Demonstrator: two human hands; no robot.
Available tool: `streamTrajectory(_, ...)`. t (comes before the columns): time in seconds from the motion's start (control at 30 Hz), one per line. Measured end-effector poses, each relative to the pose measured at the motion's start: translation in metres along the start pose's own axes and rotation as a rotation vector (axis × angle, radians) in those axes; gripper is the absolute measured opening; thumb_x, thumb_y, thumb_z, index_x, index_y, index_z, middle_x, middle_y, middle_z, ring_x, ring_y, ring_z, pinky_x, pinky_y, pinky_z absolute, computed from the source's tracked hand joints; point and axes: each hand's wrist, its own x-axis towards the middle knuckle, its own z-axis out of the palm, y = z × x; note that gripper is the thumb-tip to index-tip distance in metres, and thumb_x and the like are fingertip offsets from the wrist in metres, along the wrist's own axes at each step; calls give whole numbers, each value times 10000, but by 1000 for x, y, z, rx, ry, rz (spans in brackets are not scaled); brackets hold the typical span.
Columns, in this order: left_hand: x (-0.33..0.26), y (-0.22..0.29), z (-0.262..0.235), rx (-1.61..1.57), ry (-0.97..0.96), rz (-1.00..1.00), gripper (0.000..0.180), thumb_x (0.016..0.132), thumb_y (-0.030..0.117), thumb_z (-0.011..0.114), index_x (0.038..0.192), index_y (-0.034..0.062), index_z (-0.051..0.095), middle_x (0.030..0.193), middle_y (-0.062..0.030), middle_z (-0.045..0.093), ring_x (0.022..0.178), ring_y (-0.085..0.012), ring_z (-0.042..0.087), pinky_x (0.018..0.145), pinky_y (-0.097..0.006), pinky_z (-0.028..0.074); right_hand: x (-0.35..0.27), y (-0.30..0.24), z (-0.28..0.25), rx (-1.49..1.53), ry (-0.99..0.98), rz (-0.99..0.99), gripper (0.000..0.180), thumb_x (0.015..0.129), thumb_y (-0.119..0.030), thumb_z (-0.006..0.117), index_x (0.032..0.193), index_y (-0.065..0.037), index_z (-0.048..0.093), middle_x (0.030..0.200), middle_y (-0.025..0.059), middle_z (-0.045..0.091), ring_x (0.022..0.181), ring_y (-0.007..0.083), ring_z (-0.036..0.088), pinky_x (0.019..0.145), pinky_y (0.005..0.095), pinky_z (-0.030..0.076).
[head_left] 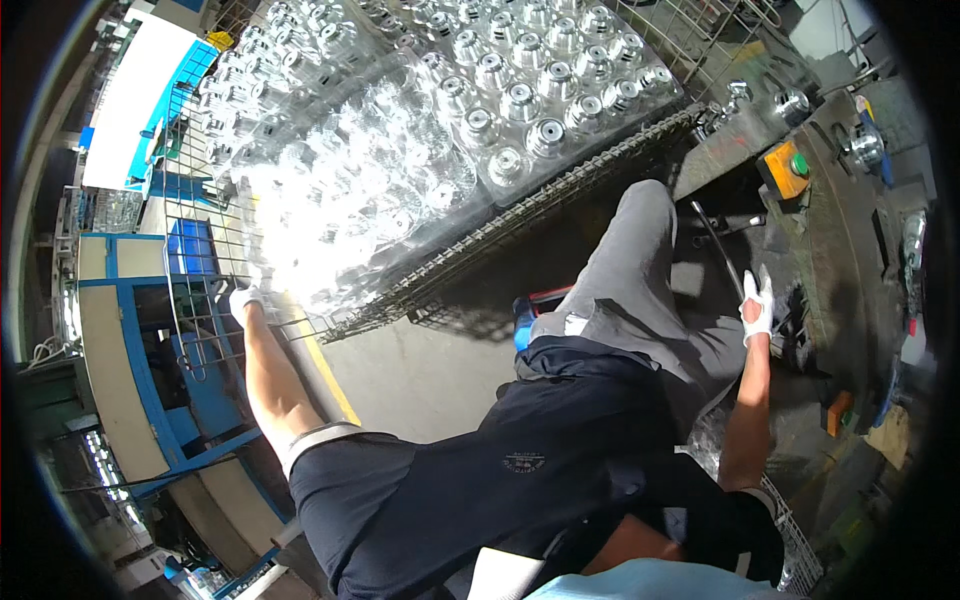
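the wire cage (520, 225) of clear glass cups (500, 100) fills the upper centre of the frame. the gloved left hand (250, 300) grips its lower left rim, fingers clamped on the wire. at right, the gloved right hand (757, 308) rests on the dark machine (840, 230); whether its fingers are closed cannot be told.

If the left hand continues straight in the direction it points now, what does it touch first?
The left hand, in a white glove, already rests at the edge of the wire cage and points up into it. Going on, it would probably meet the clear plastic bottles stacked inside first, though depth is hard to judge.
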Motion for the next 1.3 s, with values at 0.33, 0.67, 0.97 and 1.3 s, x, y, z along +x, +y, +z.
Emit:
streamTrajectory(0.33,-245,205,30,-533,-165,1085,836,562,364,908,1277,94,571,1253,-217,568,1179,-408,532,1004,-497,439,-3,-6,12,42,-27,58,557,967,-336,566,1450,-93,429,1254,81,599,543,102,457,464,261,380)
streamTrajectory(0.67,-260,187,76,-199,88,998,575,773,264,752,1301,99,593,1414,-209,458,1239,-372,486,1019,-492,410,5,67,-22,-127,55,-266,517,968,-233,579,1452,-119,437,1333,57,564,865,127,573,643,239,465)
streamTrajectory(0.97,-187,138,194,-368,-289,778,491,798,221,695,1269,113,611,1402,-178,494,1308,-382,438,1105,-512,329,-19,56,-24,184,66,192,512,975,-313,598,1435,-149,448,840,54,639,468,95,417,415,270,314)
streamTrajectory(1.3,-249,168,98,-117,-181,760,633,751,278,765,1327,103,569,1403,-200,481,1318,-389,425,1090,-514,342,-35,49,-36,241,156,233,532,969,-334,597,1417,-80,462,878,42,618,472,71,384,419,245,303)
